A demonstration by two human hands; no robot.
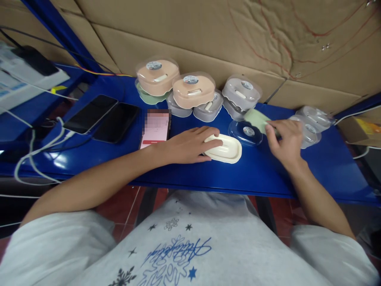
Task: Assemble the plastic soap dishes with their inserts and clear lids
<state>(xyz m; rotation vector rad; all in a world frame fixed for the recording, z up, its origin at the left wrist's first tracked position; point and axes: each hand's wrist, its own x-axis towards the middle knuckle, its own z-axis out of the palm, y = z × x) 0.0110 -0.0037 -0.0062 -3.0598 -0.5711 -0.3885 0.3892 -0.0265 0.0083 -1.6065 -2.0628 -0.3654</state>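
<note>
– On the bench (256, 174), front & ctr, what's the L hand (193, 147) got?
– Cream dish (230, 151), lying on the blue top. Fingers hold its L end, one tip inside the rim.
– & the R hand (285, 141)?
– Pale green pc (256, 120), pinched, fingers narrow; slightly blurred. Right by the clear lid (247, 134) w/ label, can't tell if touching.
– Behind?
– Peach box (193, 93) stacked on grey ones (205, 111), nr the cardboard (166, 43); phone (154, 131) w/ pink screen nr the L forearm (139, 165).

Moderate indoor light, glare on blue tabletop (190, 174), wide-angle stretching at edges, pixelated patch over phone screen (156, 133)
</note>
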